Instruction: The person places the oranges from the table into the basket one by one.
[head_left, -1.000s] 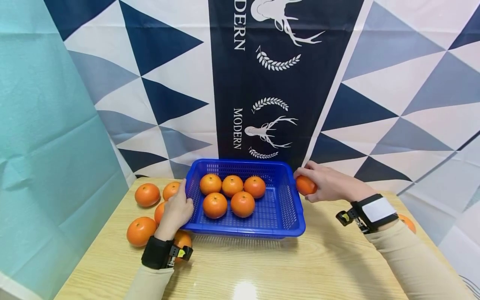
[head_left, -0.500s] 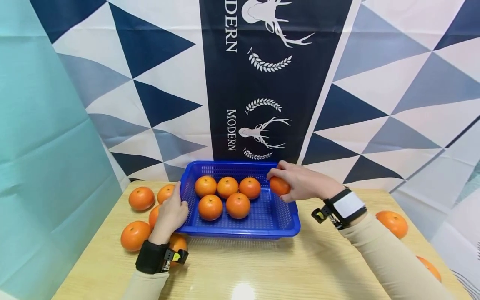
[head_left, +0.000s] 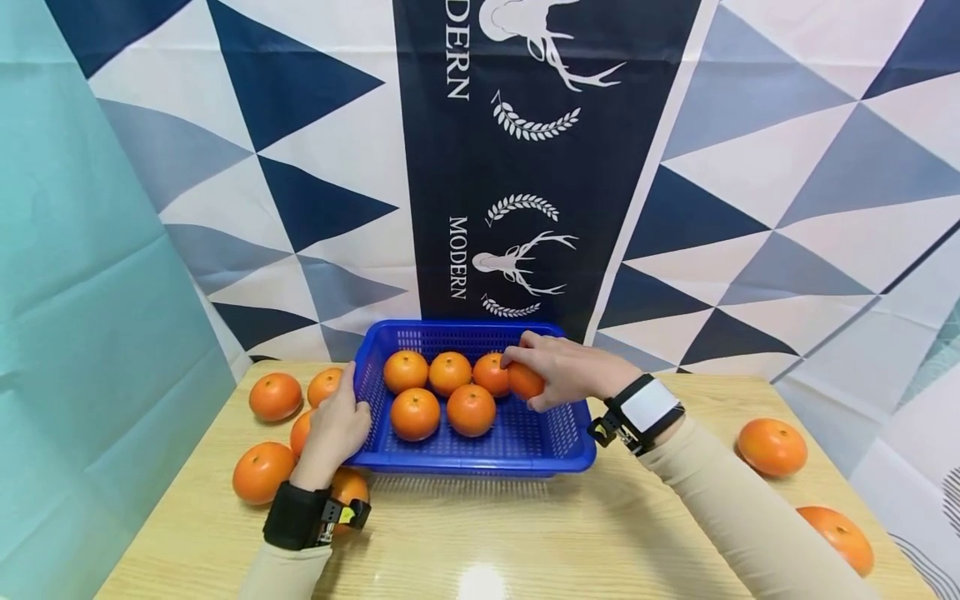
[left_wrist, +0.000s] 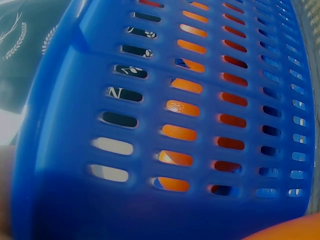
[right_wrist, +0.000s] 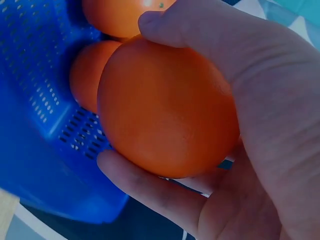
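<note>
An orange sits in my right hand, the thumb on one side and the fingers curled on the other. That hand is over the right part of the blue plastic basket, close beside another orange in the back row. Several oranges stand in the basket in two rows, including a front one. My left hand grips the basket's left rim. In the left wrist view the slotted basket wall fills most of the frame, and only a sliver of the hand shows at the left edge.
Left of the basket, several oranges lie on the wooden table, one near the edge and one partly behind my left wrist. Two more oranges lie at the right. A patterned cloth hangs directly behind the basket.
My right hand has carried the orange leftward from outside the basket's right rim to beside the back-row oranges. My left hand stays on the left rim. The view has shifted slightly right.
</note>
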